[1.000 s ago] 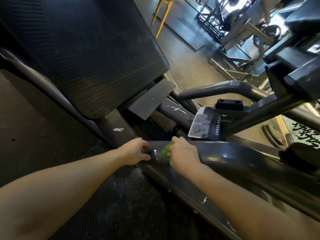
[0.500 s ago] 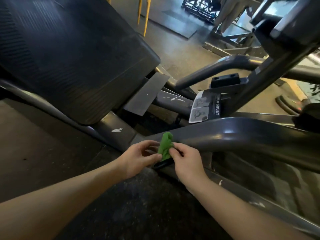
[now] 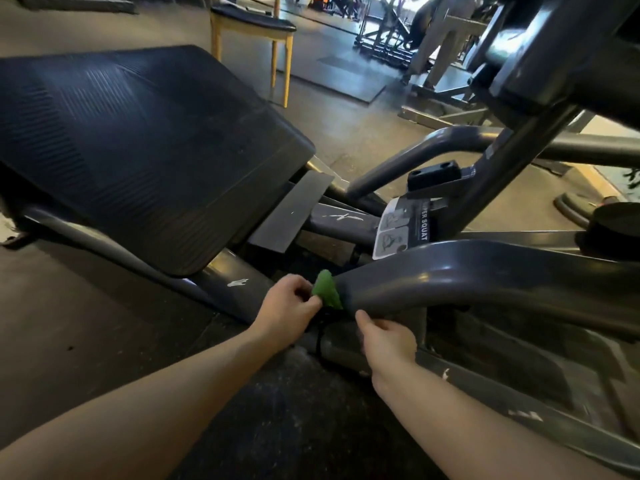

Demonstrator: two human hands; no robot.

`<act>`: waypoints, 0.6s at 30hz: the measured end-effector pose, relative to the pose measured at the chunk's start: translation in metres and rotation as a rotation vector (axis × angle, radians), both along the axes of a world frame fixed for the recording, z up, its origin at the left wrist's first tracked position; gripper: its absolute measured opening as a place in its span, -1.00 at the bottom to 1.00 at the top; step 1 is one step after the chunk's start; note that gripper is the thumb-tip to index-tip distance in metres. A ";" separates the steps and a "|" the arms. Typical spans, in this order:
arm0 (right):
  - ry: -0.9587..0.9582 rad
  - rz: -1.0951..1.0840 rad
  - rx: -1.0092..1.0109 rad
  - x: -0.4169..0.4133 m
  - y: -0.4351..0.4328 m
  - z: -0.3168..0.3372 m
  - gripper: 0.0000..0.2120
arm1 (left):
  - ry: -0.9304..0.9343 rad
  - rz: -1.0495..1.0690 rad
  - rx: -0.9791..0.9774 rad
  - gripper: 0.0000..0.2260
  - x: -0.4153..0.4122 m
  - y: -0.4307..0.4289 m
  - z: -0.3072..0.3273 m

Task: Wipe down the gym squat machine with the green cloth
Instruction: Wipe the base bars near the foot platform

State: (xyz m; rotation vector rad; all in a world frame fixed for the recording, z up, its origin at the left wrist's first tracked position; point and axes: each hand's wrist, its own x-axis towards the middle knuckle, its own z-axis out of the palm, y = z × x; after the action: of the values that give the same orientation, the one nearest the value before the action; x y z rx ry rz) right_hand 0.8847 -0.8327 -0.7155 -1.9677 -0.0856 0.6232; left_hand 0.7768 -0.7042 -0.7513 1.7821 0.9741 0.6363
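Item 1. Squat machine: dark grey painted steel tube frame (image 3: 485, 271), paint chipped white in spots. A curved upper tube runs in from the right and bends down toward the middle of the view.

Item 2. Footplate: large black ribbed rubber-faced plate (image 3: 138, 150), tilted, on the left part of the frame.

Item 3. Small green cloth (image 3: 327, 292): bunched, lying against the near end of the curved tube and touching it, just right of the left hand.

Item 4. Left hand (image 3: 287, 306): bare forearm reaching in from lower left. Grip closed to a pinch, thumb and fingertips holding the cloth's left edge.

Item 5. Right hand (image 3: 388, 344): just below the curved tube, apart from the cloth, thumb pointing up at the tube's underside. Fingers curled inward and blurred; whether this grip has hold of anything cannot be told.

Item 6. Black and white instruction label (image 3: 403, 226) reading "SQUAT", fixed to the frame behind the curved tube.

Item 7. Black rubber stop block (image 3: 434, 174), above the label.

Item 8. Yellow wooden chair with black seat pad (image 3: 252, 29), on the floor behind the footplate.

Item 9. Dark speckled rubber floor (image 3: 86, 323).
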 end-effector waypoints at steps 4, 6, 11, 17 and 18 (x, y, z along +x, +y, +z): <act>0.000 -0.153 0.159 0.002 0.014 -0.012 -0.46 | 0.082 0.061 0.134 -0.86 0.015 0.007 0.000; -0.017 -0.168 0.184 -0.001 0.024 -0.013 -0.47 | 0.074 0.050 0.141 -0.81 0.024 0.004 0.000; -0.113 -0.200 0.250 -0.006 0.036 -0.029 -0.30 | 0.035 -0.122 0.198 -0.65 0.041 0.002 -0.008; -0.274 -0.129 0.259 -0.005 0.041 -0.056 -0.14 | 0.029 -0.112 0.223 -0.72 0.057 0.017 -0.015; -0.284 -0.121 0.268 -0.004 0.042 -0.058 -0.13 | 0.025 -0.116 0.228 -0.73 0.059 0.020 -0.016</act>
State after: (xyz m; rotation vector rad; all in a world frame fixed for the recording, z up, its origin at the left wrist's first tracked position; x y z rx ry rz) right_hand 0.8804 -0.7910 -0.7735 -1.7728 -0.2121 0.2367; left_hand 0.8359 -0.6842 -0.7674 2.0350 0.8342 0.6745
